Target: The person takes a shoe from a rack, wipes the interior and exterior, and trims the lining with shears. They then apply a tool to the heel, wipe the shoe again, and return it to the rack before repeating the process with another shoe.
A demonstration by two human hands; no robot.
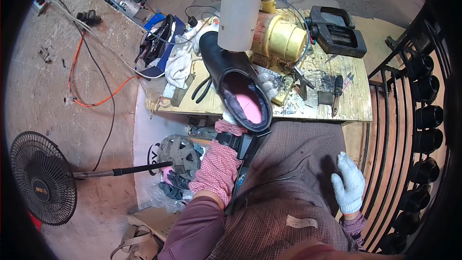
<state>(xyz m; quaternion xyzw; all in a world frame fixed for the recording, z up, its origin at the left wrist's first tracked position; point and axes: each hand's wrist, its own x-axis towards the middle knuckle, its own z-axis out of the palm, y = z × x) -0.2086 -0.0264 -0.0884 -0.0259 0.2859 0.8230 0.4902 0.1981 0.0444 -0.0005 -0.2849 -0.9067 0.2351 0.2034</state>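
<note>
My left hand (230, 117), in a white glove, grips the heel end of a black leather shoe (230, 72) with a pink lining. The shoe's toe points away from me, up against a white cylinder (240, 9) on a yellow machine (279, 36). Most of the hand is hidden under the shoe; a red checked sleeve covers the wrist. My right hand (350, 183), also in a white glove, rests with its fingers spread on the checked cloth over my lap and holds nothing.
A wooden workbench (353, 103) carries pliers (202, 88), a screwdriver (337, 94), rags and a black metal tool (337, 31). A black fan (41, 178) stands on the floor at left. A black rack with shoe lasts (426, 115) runs along the right.
</note>
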